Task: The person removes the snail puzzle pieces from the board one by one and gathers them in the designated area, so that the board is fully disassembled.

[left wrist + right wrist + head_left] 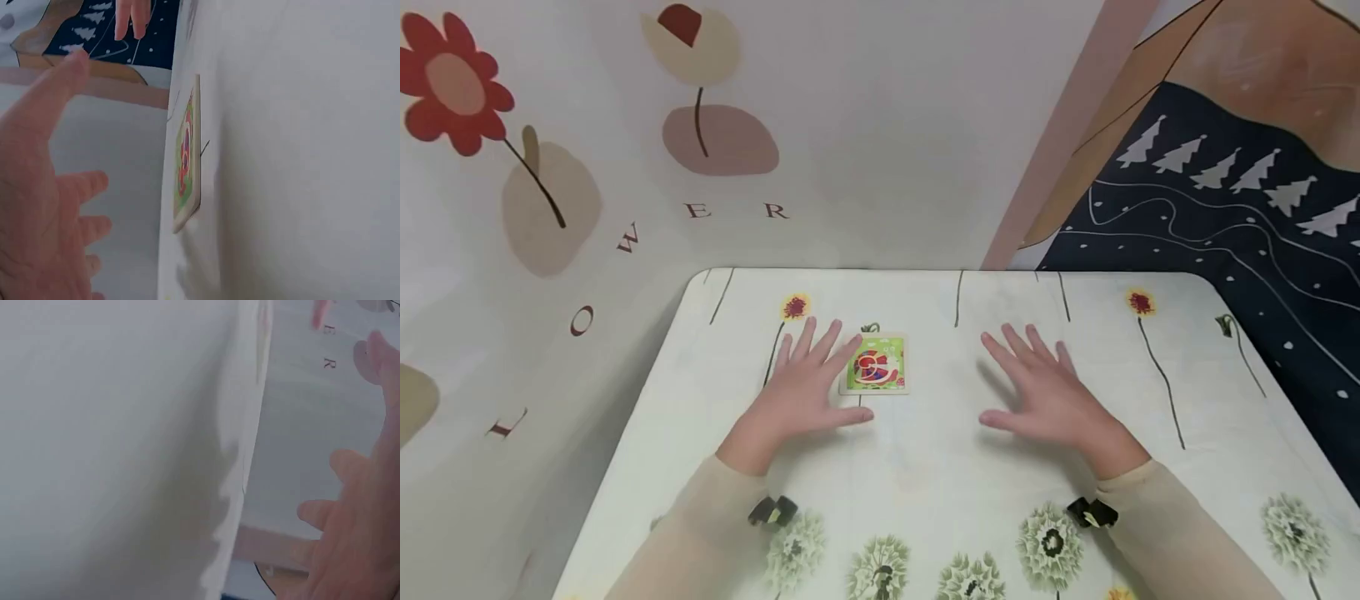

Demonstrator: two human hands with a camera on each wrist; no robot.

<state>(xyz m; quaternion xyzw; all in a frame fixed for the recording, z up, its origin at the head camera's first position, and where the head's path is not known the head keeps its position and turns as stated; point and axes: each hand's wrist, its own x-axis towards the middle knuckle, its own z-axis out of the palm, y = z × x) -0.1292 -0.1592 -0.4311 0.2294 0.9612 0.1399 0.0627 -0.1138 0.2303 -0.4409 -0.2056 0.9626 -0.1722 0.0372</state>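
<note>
Picture board (883, 367) lies on the white table (925, 475) near your left hand (797, 393). That hand and your right hand (1051, 402) both have fingers spread wide.

A pale wall covering (887, 150) rises behind the table (925, 492), printed with a big red flower (456, 83), a cream bloom (715, 50) above a dusty-pink blob (721, 140), and dark red letters, L, O, W, E, R, strung along a curve. A pink band (1067, 137) slants down its right side. Beyond it, a brown-orange area (1273, 79) meets a navy field (1202, 208) with white fir trees (1213, 171), wavy lines and dots. The table has rounded far corners and a white top patterned with thin stems, yellow-and-red flowers (1140, 302) and greenish dandelion heads (1051, 542). Light falls softly, leaving faint glare on the brown part.
</note>
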